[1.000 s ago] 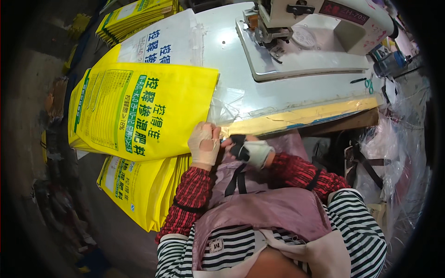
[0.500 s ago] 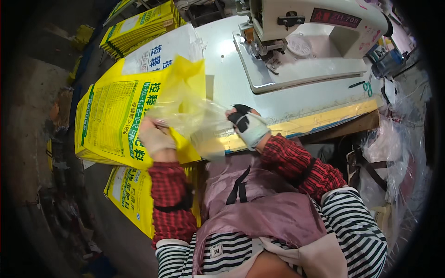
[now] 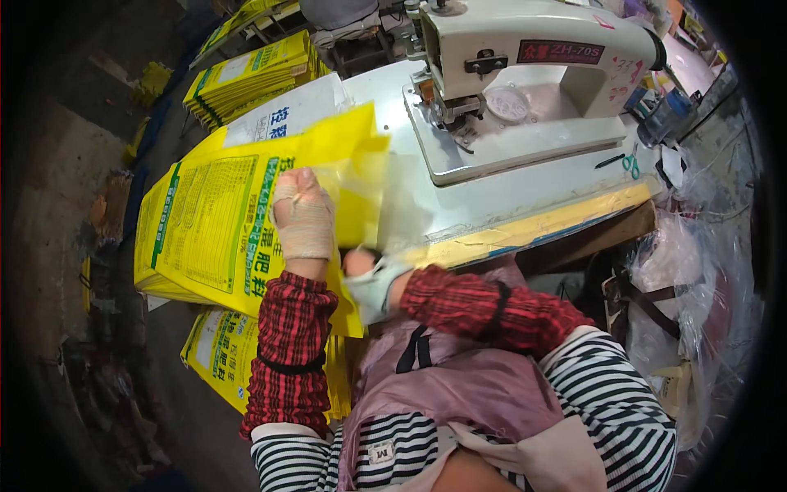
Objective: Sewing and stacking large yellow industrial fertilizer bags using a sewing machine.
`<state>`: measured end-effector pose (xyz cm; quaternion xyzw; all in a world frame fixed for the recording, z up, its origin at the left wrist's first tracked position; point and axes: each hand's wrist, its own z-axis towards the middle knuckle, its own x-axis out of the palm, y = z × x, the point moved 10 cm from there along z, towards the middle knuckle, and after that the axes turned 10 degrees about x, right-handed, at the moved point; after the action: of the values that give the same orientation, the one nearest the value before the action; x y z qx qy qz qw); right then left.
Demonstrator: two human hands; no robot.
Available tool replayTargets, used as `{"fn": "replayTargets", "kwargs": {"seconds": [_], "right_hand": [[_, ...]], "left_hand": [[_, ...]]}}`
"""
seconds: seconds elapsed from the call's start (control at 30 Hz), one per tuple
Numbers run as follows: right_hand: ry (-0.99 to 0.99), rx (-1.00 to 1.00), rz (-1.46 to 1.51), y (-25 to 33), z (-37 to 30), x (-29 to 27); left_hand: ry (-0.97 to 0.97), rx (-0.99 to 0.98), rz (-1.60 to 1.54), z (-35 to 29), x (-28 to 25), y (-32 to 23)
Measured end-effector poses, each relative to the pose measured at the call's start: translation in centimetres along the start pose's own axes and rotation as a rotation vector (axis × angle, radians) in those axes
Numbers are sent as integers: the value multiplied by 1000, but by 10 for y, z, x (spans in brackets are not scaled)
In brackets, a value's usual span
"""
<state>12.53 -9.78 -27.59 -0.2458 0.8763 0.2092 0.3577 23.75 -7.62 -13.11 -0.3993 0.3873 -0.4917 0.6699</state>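
Note:
A flat yellow printed bag lies on top of a stack at the left end of the sewing table. Thin clear plastic film sticks out past its open mouth, blurred by motion. My left hand, in a pale wrap, rests over the bag near that mouth. Its fingers are curled closed around the film's edge, partly hidden by the hand itself. At the lower corner of the mouth is my right hand, in a pale and black covering. Its fingers are bent in against the bag's edge and somewhat smeared.
A white sewing machine stands on the white tabletop. Green-handled scissors and a dark pen-like tool lie beside it. More yellow bags are stacked behind; others hang below. Crumpled clear plastic fills the right side.
My right hand has moved left and nearer to me, from the table edge to the bag's lower corner. My left hand has risen along the bag. The film no longer stretches between them.

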Motion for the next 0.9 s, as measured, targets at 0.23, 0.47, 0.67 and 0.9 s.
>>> {"fn": "replayTargets", "kwargs": {"seconds": [0.23,0.47,0.67,0.9], "right_hand": [[-933,-120,284,-46,-16,-40],[-1569,125,725,-228,-25,24],[-1941,171,644,-162,-221,-74],[-1405,-69,637,-116,-141,-56]], "left_hand": [[412,504,761,-83,-14,-68],[189,50,181,-106,-76,-50],[262,505,871,-113,-64,-106],[153,581,902,-117,-60,-120]]}}
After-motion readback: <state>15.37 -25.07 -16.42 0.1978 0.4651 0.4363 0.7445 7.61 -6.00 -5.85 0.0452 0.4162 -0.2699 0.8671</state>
